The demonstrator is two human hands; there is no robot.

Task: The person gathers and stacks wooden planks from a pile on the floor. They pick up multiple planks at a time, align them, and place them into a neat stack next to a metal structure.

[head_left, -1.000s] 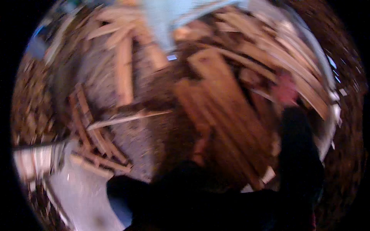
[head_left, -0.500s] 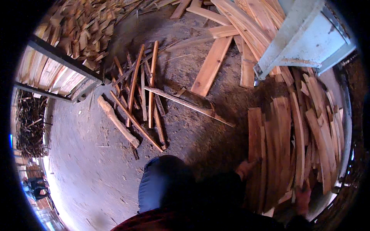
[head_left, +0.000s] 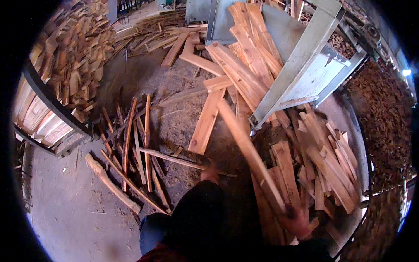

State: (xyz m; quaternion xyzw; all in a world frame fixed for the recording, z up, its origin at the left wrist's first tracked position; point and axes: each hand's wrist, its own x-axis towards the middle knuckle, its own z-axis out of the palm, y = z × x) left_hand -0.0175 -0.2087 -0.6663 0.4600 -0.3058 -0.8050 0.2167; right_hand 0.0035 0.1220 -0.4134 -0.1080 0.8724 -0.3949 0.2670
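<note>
My right hand is closed round the near end of a long wooden board. Blurred by motion, the board slants up and away to the left, over the floor. Further left, my left hand reaches forward beside a thin bark-edged strip of wood; its fingers are smeared, so whether they touch the strip is unclear. Under and beside my right hand lie more boards in a loose stack. A wide plank lies on the floor ahead of my left hand.
Several narrow sticks lie crossed at left, by a pale rough branch. A pale metal machine frame stands at the right, with planks leaning by it. Cut wood is heaped far left, behind a dark metal rack.
My right hand has lifted a board off the stack and swung its far end leftward. My left hand has left the stack and moved left and forward. The view has shifted right.
</note>
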